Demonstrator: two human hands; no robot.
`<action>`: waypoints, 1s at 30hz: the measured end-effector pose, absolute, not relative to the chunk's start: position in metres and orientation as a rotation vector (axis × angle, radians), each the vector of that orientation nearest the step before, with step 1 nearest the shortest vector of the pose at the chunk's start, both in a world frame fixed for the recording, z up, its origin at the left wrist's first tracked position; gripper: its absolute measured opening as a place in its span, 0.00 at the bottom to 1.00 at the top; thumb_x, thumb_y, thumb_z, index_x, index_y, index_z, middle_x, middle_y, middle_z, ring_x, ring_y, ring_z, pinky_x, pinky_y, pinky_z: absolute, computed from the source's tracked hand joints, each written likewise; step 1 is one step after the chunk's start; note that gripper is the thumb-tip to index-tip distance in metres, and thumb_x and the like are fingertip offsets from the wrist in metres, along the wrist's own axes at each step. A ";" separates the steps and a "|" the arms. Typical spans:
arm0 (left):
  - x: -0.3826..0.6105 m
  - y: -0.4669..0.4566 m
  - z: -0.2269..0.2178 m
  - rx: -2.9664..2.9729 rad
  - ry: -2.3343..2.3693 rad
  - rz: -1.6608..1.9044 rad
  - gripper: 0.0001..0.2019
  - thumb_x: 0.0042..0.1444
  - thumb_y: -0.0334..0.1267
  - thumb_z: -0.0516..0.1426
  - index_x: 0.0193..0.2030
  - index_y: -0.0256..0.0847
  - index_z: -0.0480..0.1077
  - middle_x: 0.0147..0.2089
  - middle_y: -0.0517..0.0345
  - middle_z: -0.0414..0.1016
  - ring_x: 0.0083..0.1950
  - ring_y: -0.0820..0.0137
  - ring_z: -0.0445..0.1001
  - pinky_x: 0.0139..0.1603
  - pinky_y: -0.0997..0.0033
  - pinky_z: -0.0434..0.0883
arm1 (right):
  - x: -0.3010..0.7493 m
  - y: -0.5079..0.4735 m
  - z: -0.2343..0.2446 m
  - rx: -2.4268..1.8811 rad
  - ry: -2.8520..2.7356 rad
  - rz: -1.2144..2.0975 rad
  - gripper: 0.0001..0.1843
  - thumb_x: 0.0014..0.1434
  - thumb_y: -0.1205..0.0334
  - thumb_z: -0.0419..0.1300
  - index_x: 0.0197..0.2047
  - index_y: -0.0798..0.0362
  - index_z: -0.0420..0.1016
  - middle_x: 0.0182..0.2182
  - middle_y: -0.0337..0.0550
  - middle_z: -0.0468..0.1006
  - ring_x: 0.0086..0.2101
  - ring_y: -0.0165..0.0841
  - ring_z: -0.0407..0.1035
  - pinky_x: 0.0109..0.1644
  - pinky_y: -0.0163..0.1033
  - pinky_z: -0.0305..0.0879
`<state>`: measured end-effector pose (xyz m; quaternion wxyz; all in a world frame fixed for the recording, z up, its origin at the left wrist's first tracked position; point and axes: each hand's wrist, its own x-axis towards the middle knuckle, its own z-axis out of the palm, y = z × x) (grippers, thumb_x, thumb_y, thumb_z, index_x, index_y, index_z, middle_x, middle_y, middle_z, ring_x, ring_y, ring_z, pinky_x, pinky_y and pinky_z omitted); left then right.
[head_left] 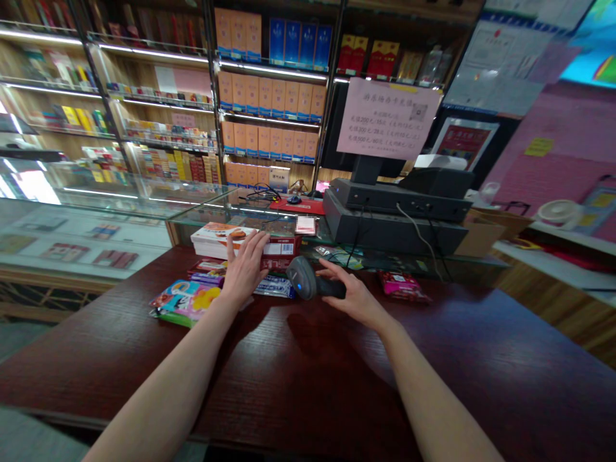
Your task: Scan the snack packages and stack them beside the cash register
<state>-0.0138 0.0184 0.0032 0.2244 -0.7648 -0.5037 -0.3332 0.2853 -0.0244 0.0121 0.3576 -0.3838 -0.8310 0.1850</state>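
My right hand [353, 294] has its thumb and fingers around the handle of a dark barcode scanner [301, 279], whose head points left and shows a small blue light. My left hand [245, 266] lies with stretched fingers over a white and orange box [212, 242] and a dark red box [283, 247] with a barcode label. Whether it presses on both boxes cannot be made out. Beneath that hand are a blue and white packet [274, 287] and a purple packet [206, 279]. A colourful snack bag [185, 299] lies beside my left forearm.
A pink and red packet [403, 285] lies right of the scanner on the brown counter [312, 398]. Behind it stand a black cash register base [385, 224] with cables and a monitor bearing a paper sign [387, 119]. Glass display cases [86, 237] extend left.
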 end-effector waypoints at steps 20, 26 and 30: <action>-0.014 0.017 0.005 -2.120 -1.394 -0.931 0.44 0.52 0.32 0.62 0.74 0.43 0.47 0.73 0.45 0.60 0.76 0.56 0.53 0.75 0.42 0.25 | 0.288 -0.023 0.007 -1.004 -2.216 0.679 0.49 0.52 0.68 0.67 0.73 0.38 0.53 0.59 0.44 0.75 0.49 0.38 0.73 0.61 0.51 0.62; -0.012 0.016 0.006 -2.116 -1.376 -0.956 0.45 0.53 0.33 0.62 0.75 0.44 0.46 0.72 0.44 0.61 0.75 0.54 0.54 0.75 0.40 0.27 | 0.283 -0.023 -0.002 -1.011 -2.345 0.783 0.53 0.50 0.69 0.69 0.73 0.36 0.51 0.59 0.42 0.74 0.57 0.41 0.68 0.65 0.53 0.57; -0.010 0.014 0.007 -2.116 -1.361 -0.967 0.44 0.54 0.34 0.62 0.75 0.44 0.46 0.72 0.44 0.61 0.75 0.54 0.54 0.76 0.40 0.28 | 0.280 -0.022 -0.006 -1.025 -2.404 0.723 0.52 0.51 0.69 0.69 0.73 0.35 0.51 0.60 0.42 0.72 0.58 0.43 0.67 0.64 0.54 0.55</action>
